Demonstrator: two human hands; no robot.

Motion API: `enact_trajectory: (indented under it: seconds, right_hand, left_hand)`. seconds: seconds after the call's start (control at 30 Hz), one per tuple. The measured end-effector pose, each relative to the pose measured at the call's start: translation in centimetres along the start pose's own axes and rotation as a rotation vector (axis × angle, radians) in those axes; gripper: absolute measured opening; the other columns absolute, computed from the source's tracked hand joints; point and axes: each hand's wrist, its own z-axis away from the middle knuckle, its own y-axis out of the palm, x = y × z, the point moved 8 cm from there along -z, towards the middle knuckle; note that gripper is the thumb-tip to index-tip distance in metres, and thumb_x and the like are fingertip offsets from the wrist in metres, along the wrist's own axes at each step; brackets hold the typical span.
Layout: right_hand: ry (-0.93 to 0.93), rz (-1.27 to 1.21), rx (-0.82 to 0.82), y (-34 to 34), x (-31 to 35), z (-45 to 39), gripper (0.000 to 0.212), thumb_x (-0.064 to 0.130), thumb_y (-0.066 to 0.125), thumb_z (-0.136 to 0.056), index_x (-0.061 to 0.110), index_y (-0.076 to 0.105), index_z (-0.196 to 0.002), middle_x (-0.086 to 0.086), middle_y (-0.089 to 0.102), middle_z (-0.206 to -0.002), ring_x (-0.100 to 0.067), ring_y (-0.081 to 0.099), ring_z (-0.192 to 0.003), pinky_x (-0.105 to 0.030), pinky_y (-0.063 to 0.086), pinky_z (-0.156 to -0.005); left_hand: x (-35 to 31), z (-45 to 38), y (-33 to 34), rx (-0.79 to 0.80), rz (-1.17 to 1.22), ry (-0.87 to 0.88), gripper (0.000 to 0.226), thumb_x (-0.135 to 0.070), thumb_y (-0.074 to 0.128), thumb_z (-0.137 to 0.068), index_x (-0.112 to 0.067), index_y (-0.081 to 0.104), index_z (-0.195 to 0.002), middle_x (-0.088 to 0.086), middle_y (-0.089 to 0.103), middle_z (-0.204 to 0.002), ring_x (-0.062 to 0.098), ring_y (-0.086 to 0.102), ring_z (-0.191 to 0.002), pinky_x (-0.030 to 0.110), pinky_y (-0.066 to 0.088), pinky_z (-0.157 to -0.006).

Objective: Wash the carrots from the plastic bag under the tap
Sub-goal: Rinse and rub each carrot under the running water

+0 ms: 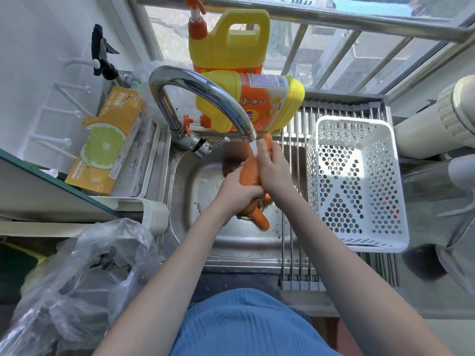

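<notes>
The left hand (237, 194) has its grip curled round a carrot (249, 173) under the running tap (205, 98); the right hand (272, 168) lies flat-fingered along it, rubbing. Best to turn the carrot slowly so water reaches every side. More carrots (259, 217) lie in the steel sink (195, 191). The plastic bag (84, 273) sits left, a white basket (357, 181) on the rack right, soap jugs (228, 39) by the window.
</notes>
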Motion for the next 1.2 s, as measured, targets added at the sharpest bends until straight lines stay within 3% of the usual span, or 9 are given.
enact_trajectory:
  seconds: [0.17, 0.23, 0.47, 0.57, 0.7, 0.87, 1.07, 1.13, 1.2]
  right_hand:
    - [0.082, -0.252, 0.283, 2.5, -0.1, -0.2, 0.032, 0.042, 0.036, -0.104, 0.018, 0.045, -0.124, -0.008, 0.071, -0.106, -0.019, 0.067, -0.102, -0.039, 0.053, -0.095]
    - [0.071, -0.244, 0.375, 3.4, -0.4, 0.1, 0.043, 0.035, 0.046, -0.102, 0.018, 0.033, -0.139, -0.01, 0.064, -0.122, -0.019, 0.063, -0.112, -0.038, 0.05, -0.099]
    - [0.041, -0.01, 0.067, 0.9, 0.9, -0.5, 0.046, 0.046, 0.031, -0.104, 0.011, 0.049, -0.128, -0.005, 0.057, -0.115, -0.019, 0.054, -0.102, -0.031, 0.038, -0.086]
    - [0.082, -0.142, 0.296, 2.6, 0.2, -0.7, 0.032, 0.045, 0.041, -0.102, 0.019, 0.042, -0.121, -0.009, 0.063, -0.12, -0.02, 0.062, -0.106, -0.033, 0.05, -0.091]
    - [0.124, -0.134, 0.583, 4.1, -1.2, 0.4, 0.071, 0.054, 0.065, -0.082, 0.017, 0.039, -0.137, -0.011, 0.061, -0.124, -0.02, 0.065, -0.111, -0.035, 0.055, -0.092]
    - [-0.009, 0.028, 0.107, 1.1, -0.1, -0.7, 0.051, 0.052, 0.039, -0.1, 0.009, 0.055, -0.122, -0.011, 0.064, -0.112, -0.019, 0.061, -0.094, -0.03, 0.044, -0.075]
    - [0.088, -0.18, 0.682, 3.6, -1.1, 1.1, 0.059, 0.03, 0.066, -0.092, 0.016, 0.03, -0.137, -0.004, 0.062, -0.128, -0.019, 0.061, -0.117, -0.039, 0.052, -0.098]
    - [0.003, -0.164, 0.595, 3.0, -0.2, 1.3, 0.049, 0.029, 0.063, -0.094, 0.015, 0.037, -0.133, -0.004, 0.064, -0.12, -0.02, 0.063, -0.111, -0.033, 0.054, -0.092]
    - [-0.071, -0.077, 0.264, 1.6, 0.7, 0.3, 0.031, 0.038, 0.046, -0.102, 0.014, 0.052, -0.121, -0.005, 0.065, -0.105, -0.023, 0.062, -0.099, -0.029, 0.05, -0.078]
  left_hand:
    - [-1.0, -0.2, -1.2, -0.072, -0.032, 0.025, 0.028, -0.017, 0.069, -0.064, -0.024, 0.058, -0.088, 0.005, 0.066, -0.081, 0.029, 0.067, -0.081, 0.041, 0.055, -0.071]
    - [-2.0, -0.3, -1.8, -0.103, -0.079, 0.075, 0.025, -0.013, 0.068, -0.073, -0.025, 0.06, -0.093, -0.001, 0.066, -0.078, 0.018, 0.065, -0.077, 0.029, 0.052, -0.065]
    - [-1.6, 0.0, -0.5, -0.122, -0.144, 0.096, 0.041, -0.009, 0.067, -0.075, -0.03, 0.06, -0.109, -0.002, 0.069, -0.086, 0.02, 0.066, -0.083, 0.035, 0.053, -0.07]
    - [-1.4, 0.1, -1.3, -0.137, -0.136, 0.068, 0.034, -0.01, 0.067, -0.066, -0.03, 0.057, -0.091, 0.006, 0.068, -0.085, 0.027, 0.066, -0.082, 0.045, 0.054, -0.076]
    - [-0.3, 0.2, -2.2, -0.128, 0.002, 0.003, 0.038, -0.017, 0.066, -0.064, -0.024, 0.062, -0.101, 0.009, 0.069, -0.088, 0.028, 0.066, -0.084, 0.043, 0.055, -0.077]
    - [0.0, 0.5, -0.6, -0.094, -0.004, -0.013, 0.032, -0.012, 0.068, -0.066, -0.024, 0.06, -0.095, 0.01, 0.068, -0.082, 0.023, 0.064, -0.072, 0.042, 0.056, -0.072]
    - [0.0, 0.5, -1.9, -0.09, 0.001, -0.01, 0.035, -0.016, 0.066, -0.059, -0.024, 0.061, -0.093, 0.004, 0.066, -0.078, 0.018, 0.064, -0.068, 0.041, 0.057, -0.071]
    - [-0.3, 0.6, -2.0, -0.098, 0.009, -0.006, 0.034, -0.017, 0.063, -0.057, -0.024, 0.061, -0.09, 0.004, 0.065, -0.076, 0.019, 0.062, -0.068, 0.042, 0.055, -0.07]
    - [-0.5, 0.7, -1.5, -0.099, -0.024, -0.008, 0.036, -0.019, 0.065, -0.055, -0.021, 0.059, -0.09, 0.011, 0.066, -0.078, 0.025, 0.063, -0.07, 0.047, 0.056, -0.071]
